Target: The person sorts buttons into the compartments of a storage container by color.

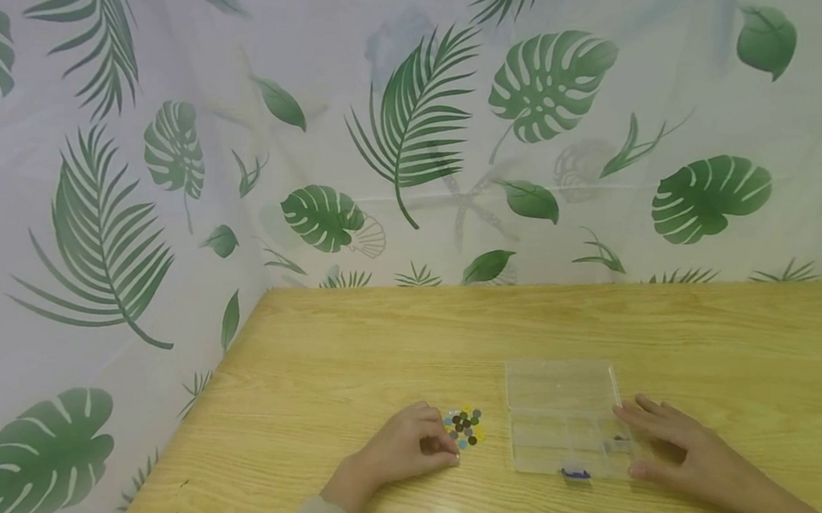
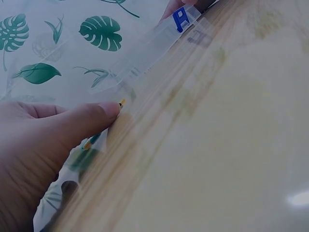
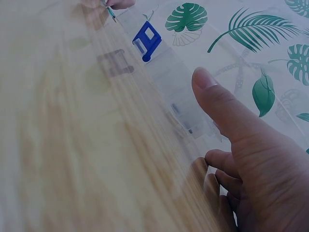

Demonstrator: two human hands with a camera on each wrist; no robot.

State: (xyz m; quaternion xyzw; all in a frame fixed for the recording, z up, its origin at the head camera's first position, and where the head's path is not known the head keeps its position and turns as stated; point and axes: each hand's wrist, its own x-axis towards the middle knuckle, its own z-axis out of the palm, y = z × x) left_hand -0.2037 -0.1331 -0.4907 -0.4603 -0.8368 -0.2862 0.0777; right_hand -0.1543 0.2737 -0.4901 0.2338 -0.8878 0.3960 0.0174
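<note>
Several small round flat discs [image 1: 466, 423] in black, yellow, blue, grey and green lie in a loose cluster on the table. At the cluster's near edge, my left hand [image 1: 407, 444] pinches a small pale disc between thumb and fingertip, mostly hidden by them. To the right is a clear plastic compartment box [image 1: 536, 452], its lid [image 1: 556, 385] folded open toward the back. A blue latch [image 1: 576, 473] hangs at its front edge. My right hand [image 1: 693, 452] rests against the box's right side, fingers extended and thumb apart. A few dark pieces [image 1: 619, 439] show in a right compartment.
The wood-grain table [image 1: 346, 348] runs back to a leaf-patterned curtain [image 1: 421, 128], which also hangs along its left side. Light glares off the tabletop near the front.
</note>
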